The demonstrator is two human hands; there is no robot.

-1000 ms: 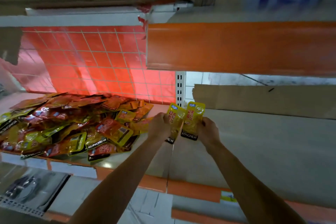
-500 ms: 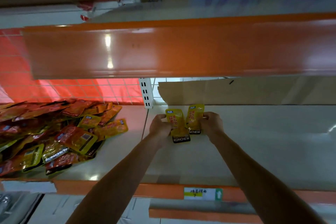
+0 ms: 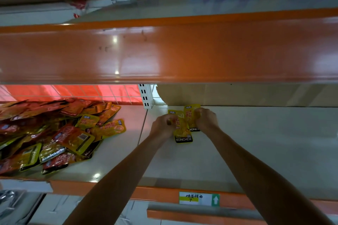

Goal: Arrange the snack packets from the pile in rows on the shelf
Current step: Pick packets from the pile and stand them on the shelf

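Hands on the shelf (image 3: 256,142): left hand (image 3: 161,128) grips front packet (image 3: 182,132), right hand (image 3: 206,118) rear packet (image 3: 191,115). Overlap could leave the row crooked.

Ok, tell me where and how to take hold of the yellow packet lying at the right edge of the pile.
Pinch the yellow packet by its blue-labelled right end, coming from the right over the bare shelf. It lies flat at the edge of the pile, and that end looks free of the other packets.
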